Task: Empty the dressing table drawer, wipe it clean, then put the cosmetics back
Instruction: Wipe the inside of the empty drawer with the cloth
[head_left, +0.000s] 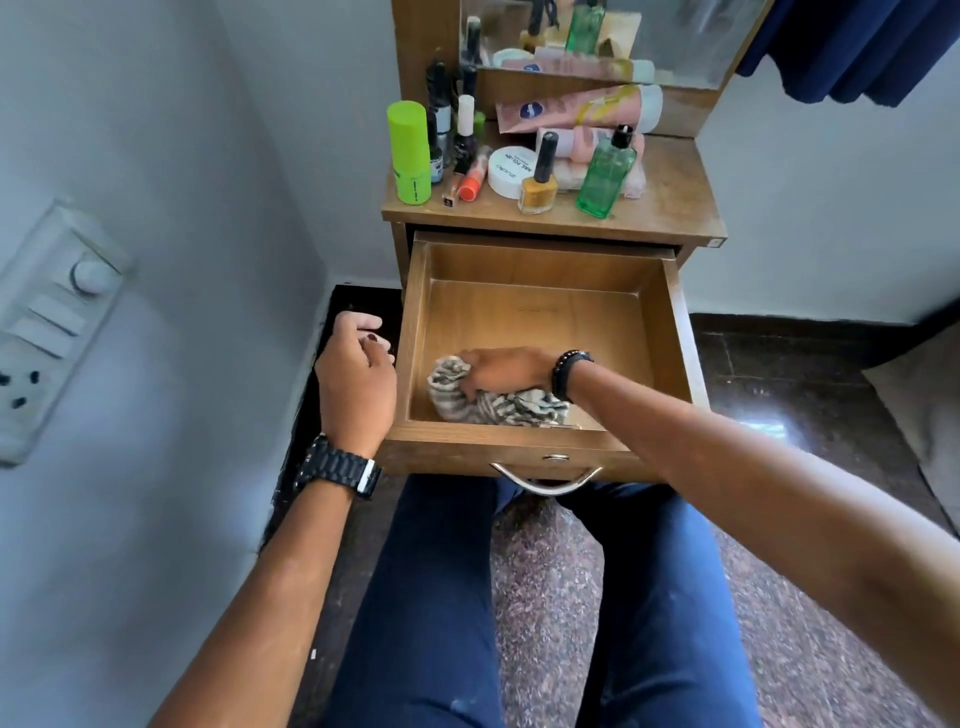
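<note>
A wooden dressing table (670, 197) stands against the far wall, its mirror (675, 36) at the back. Its drawer (670, 322) is pulled out toward the person's knees, a metal handle (545, 480) on its near front.

The right hand (501, 371) reaches into the drawer from the right, fingers curled over and clutching a bunched striped cloth (488, 402) that lies on the drawer floor at the near side, toward the left. Apart from the cloth and hand, the drawer floor shows bare wood. The left hand (356, 371) hangs just outside the drawer's left wall, fingers loosely curled and holding nothing; whether it touches the wall is unclear.

The cosmetics sit on the table top beyond the drawer: a lime-green cylinder (409, 153) at the left, a clear green bottle (605, 174) right of centre, a pink tube (576, 106) lying far against the mirror, a round white jar (511, 170) in the middle, a yellow nail polish bottle (539, 182) just near it, and an orange-capped tube (471, 179) lying left of the jar.
</note>
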